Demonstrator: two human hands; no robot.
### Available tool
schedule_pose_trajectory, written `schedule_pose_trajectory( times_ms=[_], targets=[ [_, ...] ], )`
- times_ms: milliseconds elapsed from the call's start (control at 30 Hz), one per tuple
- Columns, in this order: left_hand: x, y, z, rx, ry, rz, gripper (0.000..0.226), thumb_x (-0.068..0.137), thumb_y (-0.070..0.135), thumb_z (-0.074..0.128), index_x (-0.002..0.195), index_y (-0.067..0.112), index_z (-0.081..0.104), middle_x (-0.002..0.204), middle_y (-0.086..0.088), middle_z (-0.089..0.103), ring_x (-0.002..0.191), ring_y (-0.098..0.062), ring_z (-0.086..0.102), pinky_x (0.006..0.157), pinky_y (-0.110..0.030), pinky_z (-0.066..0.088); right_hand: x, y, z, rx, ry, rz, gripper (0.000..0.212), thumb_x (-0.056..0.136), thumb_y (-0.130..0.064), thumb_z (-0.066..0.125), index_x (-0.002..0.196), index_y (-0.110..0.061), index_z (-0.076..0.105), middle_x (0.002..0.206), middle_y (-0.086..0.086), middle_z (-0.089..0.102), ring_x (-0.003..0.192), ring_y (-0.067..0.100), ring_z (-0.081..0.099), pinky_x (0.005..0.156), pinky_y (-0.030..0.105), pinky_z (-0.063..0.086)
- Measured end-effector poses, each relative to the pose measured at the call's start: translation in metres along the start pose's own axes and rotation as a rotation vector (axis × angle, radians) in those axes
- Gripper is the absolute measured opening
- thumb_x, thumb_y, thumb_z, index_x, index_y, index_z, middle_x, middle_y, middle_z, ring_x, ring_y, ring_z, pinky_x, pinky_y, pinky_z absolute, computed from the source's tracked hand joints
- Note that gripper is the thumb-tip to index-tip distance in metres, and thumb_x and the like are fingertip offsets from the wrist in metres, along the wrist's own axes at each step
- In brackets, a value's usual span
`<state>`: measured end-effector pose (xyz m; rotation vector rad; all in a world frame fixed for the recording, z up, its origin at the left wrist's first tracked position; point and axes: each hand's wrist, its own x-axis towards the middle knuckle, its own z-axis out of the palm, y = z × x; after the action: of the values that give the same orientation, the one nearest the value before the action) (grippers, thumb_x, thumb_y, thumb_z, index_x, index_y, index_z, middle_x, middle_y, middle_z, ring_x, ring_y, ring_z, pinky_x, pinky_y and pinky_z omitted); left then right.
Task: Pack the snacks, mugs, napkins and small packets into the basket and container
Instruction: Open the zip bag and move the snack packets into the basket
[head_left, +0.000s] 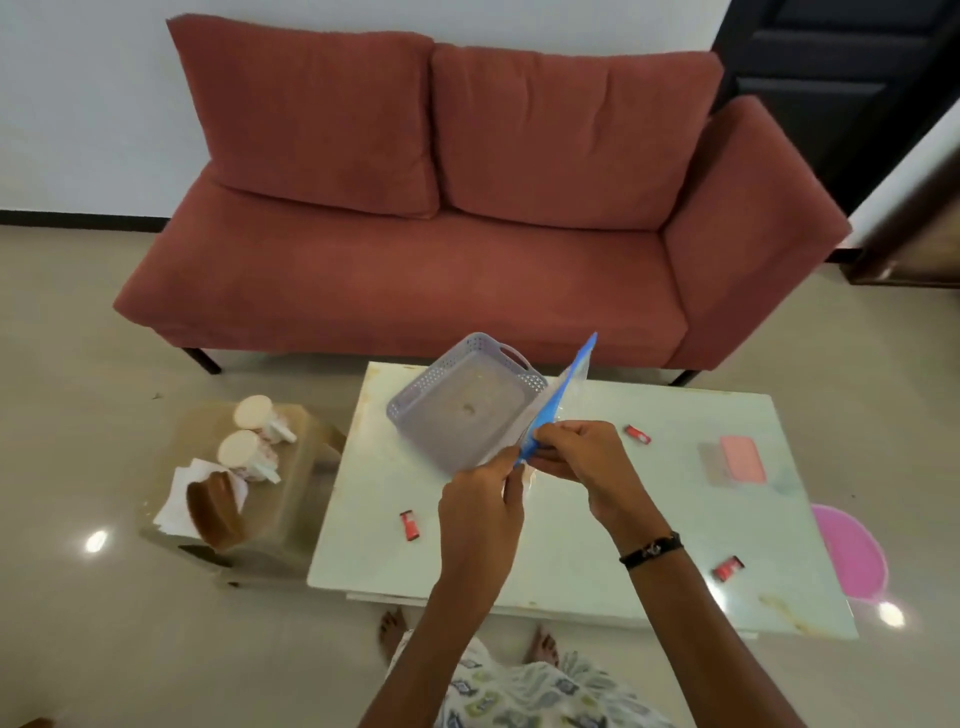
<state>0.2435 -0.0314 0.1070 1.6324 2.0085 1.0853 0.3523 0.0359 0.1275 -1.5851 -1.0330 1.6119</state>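
A clear zip bag with a blue strip (558, 400) stands up above the white table (571, 545). My left hand (480, 501) and my right hand (582, 452) both pinch its lower end. Behind the bag lies an empty lavender perforated basket (462, 400). Three small red packets lie on the table: one at the front left (410, 525), one past my right hand (638, 434), one at the front right (728, 568). A clear container with a pink lid (735, 460) sits at the right.
A low glass side table (291, 499) on the left carries two patterned mugs (254, 415) (244, 452), white napkins (179, 499) and a brown snack pack (213, 509). A red sofa (467, 208) stands behind. A pink round object (847, 551) lies on the floor at the right.
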Motion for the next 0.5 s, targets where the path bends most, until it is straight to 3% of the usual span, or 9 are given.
schedule_pose_trajectory(
  times_ms=[100,200,367,433,500],
  targets=[
    [-0.007,0.017,0.010,0.029,0.021,0.047,0.017,0.079,0.015,0.072,0.093,0.006,0.074,0.070,-0.010,0.074,0.052,-0.023,0.065,0.058,-0.020,0.051,-0.008,0.004,-0.019,0.020,0.015,0.004,0.015,0.087,-0.009,0.063,0.073,-0.011,0.067,0.073,0.005,0.071,0.057,0.011,0.070,0.055,0.016,0.056],
    [-0.013,0.031,0.025,0.026,0.018,0.092,0.011,0.075,0.016,0.074,0.082,0.007,0.074,0.060,-0.005,0.071,0.046,-0.017,0.062,0.054,-0.012,0.050,-0.012,0.006,-0.039,0.015,-0.016,0.037,0.010,0.086,-0.012,0.066,0.084,-0.004,0.071,0.075,0.009,0.072,0.059,0.012,0.071,0.055,0.016,0.056],
    [-0.023,0.044,0.049,-0.011,-0.114,0.079,0.021,0.087,0.022,0.059,0.095,0.010,0.074,0.078,-0.006,0.076,0.057,-0.019,0.066,0.061,-0.027,0.058,-0.013,0.015,-0.066,-0.130,-0.006,0.043,0.013,0.083,-0.009,0.067,0.076,0.001,0.071,0.078,0.016,0.071,0.061,0.014,0.070,0.053,0.014,0.053],
    [-0.027,0.052,0.050,-0.093,-0.178,0.017,0.023,0.090,0.027,0.057,0.101,0.013,0.072,0.088,0.000,0.076,0.069,-0.013,0.068,0.069,-0.018,0.055,-0.013,0.018,-0.075,-0.116,0.029,0.067,0.016,0.082,-0.005,0.065,0.076,0.008,0.070,0.077,0.018,0.070,0.055,0.011,0.067,0.052,0.014,0.053],
    [-0.031,0.061,0.048,-0.281,-0.214,-0.205,0.020,0.091,0.033,0.054,0.099,0.021,0.068,0.087,0.012,0.069,0.074,-0.005,0.063,0.064,0.000,0.045,-0.013,0.019,-0.083,-0.046,0.031,0.115,0.015,0.083,-0.006,0.063,0.079,0.007,0.070,0.077,0.016,0.070,0.057,0.011,0.067,0.051,0.014,0.053]
  ],
)
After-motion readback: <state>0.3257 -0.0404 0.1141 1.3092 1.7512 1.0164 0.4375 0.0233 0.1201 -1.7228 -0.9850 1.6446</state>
